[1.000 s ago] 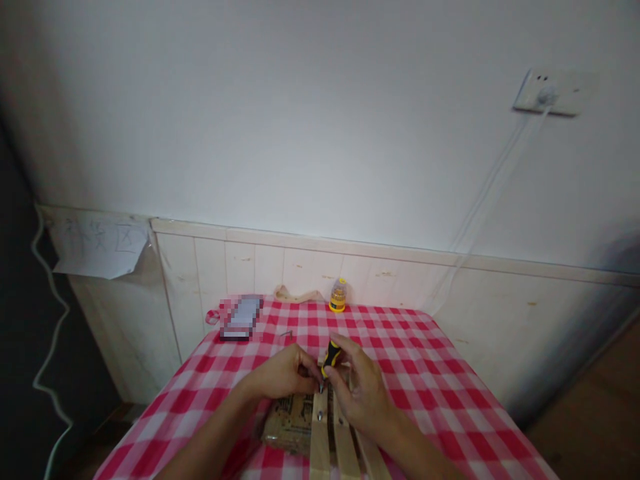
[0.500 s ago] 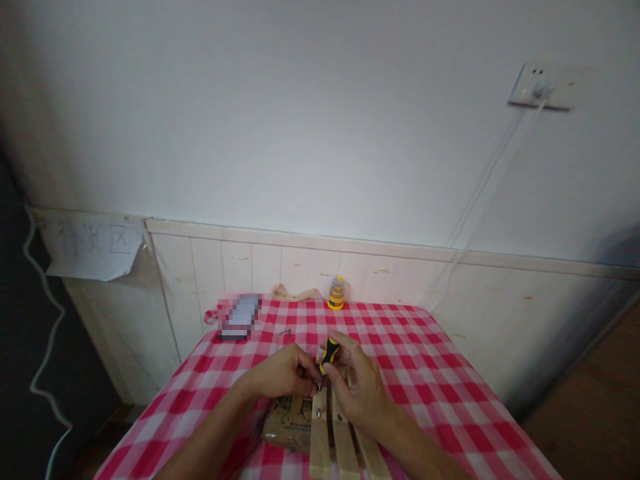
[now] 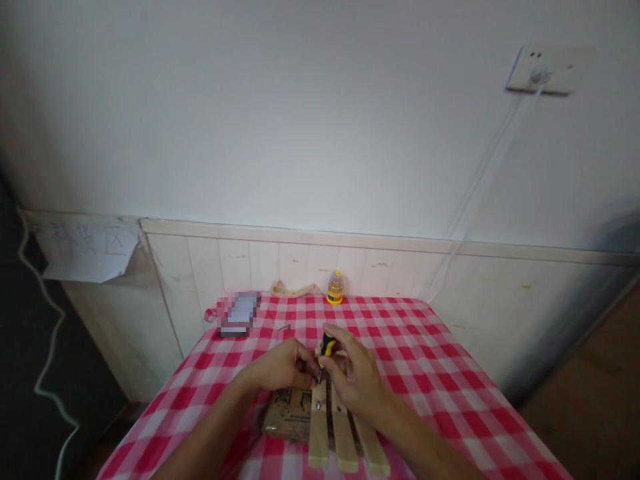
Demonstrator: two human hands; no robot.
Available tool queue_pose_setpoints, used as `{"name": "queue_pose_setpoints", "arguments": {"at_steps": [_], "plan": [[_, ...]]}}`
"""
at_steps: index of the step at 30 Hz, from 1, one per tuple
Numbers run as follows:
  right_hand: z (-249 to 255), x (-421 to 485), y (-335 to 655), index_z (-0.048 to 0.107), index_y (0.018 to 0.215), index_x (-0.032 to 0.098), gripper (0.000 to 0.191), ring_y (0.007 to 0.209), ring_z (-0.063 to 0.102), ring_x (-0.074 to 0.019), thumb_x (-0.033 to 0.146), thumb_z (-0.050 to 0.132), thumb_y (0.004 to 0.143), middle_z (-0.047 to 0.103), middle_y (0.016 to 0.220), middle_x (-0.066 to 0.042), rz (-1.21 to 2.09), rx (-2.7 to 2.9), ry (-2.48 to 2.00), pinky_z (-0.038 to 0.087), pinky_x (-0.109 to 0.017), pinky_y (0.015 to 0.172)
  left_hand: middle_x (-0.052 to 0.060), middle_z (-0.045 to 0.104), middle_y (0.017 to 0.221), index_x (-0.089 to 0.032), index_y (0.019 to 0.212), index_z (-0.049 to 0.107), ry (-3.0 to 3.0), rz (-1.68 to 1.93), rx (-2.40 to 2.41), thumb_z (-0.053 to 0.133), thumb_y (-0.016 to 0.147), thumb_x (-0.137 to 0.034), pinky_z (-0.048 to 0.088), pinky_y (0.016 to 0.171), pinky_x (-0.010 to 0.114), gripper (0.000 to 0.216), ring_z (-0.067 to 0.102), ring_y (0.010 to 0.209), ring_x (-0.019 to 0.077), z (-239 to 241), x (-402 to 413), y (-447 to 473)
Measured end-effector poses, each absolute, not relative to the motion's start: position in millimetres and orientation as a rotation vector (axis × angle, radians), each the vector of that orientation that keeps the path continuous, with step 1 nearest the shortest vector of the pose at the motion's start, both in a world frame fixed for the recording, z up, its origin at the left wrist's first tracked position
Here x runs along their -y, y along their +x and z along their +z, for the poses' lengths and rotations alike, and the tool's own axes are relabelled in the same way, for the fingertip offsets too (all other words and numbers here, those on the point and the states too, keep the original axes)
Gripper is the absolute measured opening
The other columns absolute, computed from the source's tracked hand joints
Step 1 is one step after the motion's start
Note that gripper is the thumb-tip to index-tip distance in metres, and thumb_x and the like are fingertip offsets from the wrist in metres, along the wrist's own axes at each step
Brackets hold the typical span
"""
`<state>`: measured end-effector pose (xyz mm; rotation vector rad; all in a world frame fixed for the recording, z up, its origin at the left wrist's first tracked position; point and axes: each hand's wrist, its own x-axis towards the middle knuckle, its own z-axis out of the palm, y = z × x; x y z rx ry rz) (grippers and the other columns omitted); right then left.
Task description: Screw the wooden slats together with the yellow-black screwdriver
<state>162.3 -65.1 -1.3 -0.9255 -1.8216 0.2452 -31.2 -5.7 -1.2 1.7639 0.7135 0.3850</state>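
In my right hand [image 3: 361, 380] is a small yellow-and-black screwdriver [image 3: 327, 344], its fingers closed round the handle and its shaft tilted down toward a wooden slat [image 3: 319, 440]. My left hand [image 3: 290, 365] is closed in a pinch beside the screwdriver's tip, at the slat; what its fingertips hold is too small to make out. A metal screw [image 3: 319, 404] sits in the same slat, nearer to me. Two more wooden slats [image 3: 345, 443] lie alongside to the right. Under them rests a brown printed package [image 3: 287, 417].
A red-and-white checked cloth [image 3: 425, 373] covers the table. Toward the back are a phone-like blurred device [image 3: 241, 313], a hex key [image 3: 285, 328], a curved wooden piece [image 3: 294, 291] and a yellow-capped clear bit container [image 3: 335, 288]. Behind stands the wall with a socket [image 3: 543, 70] and cable.
The view has shifted slightly, so the table and hands sit a little higher in the picture. Both hands keep their places at the slat, the screwdriver still in my right hand.
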Motion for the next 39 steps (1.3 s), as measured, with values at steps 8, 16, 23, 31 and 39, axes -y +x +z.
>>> {"name": "queue_pose_setpoints", "arguments": {"at_steps": [8, 16, 23, 31, 39], "plan": [[9, 70, 160, 0.052, 0.140, 0.027, 0.053, 0.100, 0.073, -0.0230, 0.013, 0.060, 0.090, 0.073, 0.117, -0.009, 0.224, 1.858, -0.897, 0.062, -0.040, 0.090, -0.007, 0.047, 0.056, -0.014, 0.071, 0.066, 1.858, 0.305, -0.710, 0.072, 0.067, -0.027, 0.028, 0.051, 0.022, 0.015, 0.037, 0.053, 0.0076, 2, 4, -33], [10, 73, 161, 0.050, 0.141, 0.024, 0.052, 0.107, 0.072, -0.0234, 0.011, 0.056, 0.090, 0.071, 0.125, -0.012, 0.214, 1.870, -0.869, 0.061, -0.039, 0.092, -0.006, 0.049, 0.057, -0.014, 0.073, 0.066, 1.853, 0.290, -0.706, 0.071, 0.067, -0.027, 0.029, 0.052, 0.022, 0.016, 0.038, 0.053, 0.0078, 1, 3, -33], [5, 70, 161, 0.050, 0.142, 0.026, 0.054, 0.107, 0.072, -0.0247, 0.011, 0.057, 0.091, 0.072, 0.120, -0.011, 0.251, 1.855, -0.905, 0.062, -0.043, 0.092, -0.006, 0.049, 0.056, -0.014, 0.070, 0.066, 1.863, 0.297, -0.755, 0.074, 0.068, -0.032, 0.026, 0.051, 0.022, 0.020, 0.037, 0.053, 0.0074, 2, 4, -35], [4, 68, 160, 0.052, 0.140, 0.026, 0.052, 0.099, 0.073, -0.0231, 0.013, 0.059, 0.091, 0.073, 0.115, -0.009, 0.303, 1.826, -0.895, 0.063, -0.039, 0.085, -0.004, 0.054, 0.056, -0.012, 0.077, 0.076, 1.759, 0.359, -0.703, 0.073, 0.069, -0.032, 0.029, 0.053, 0.022, 0.022, 0.036, 0.053, 0.0077, 0, 7, -31], [8, 71, 160, 0.051, 0.140, 0.027, 0.052, 0.101, 0.073, -0.0233, 0.012, 0.059, 0.090, 0.073, 0.116, -0.009, 0.267, 1.861, -0.873, 0.063, -0.040, 0.087, -0.001, 0.063, 0.060, -0.012, 0.074, 0.079, 1.782, 0.401, -0.760, 0.069, 0.071, -0.031, 0.031, 0.055, 0.022, 0.022, 0.039, 0.054, 0.0085, 1, 9, -29]]}}
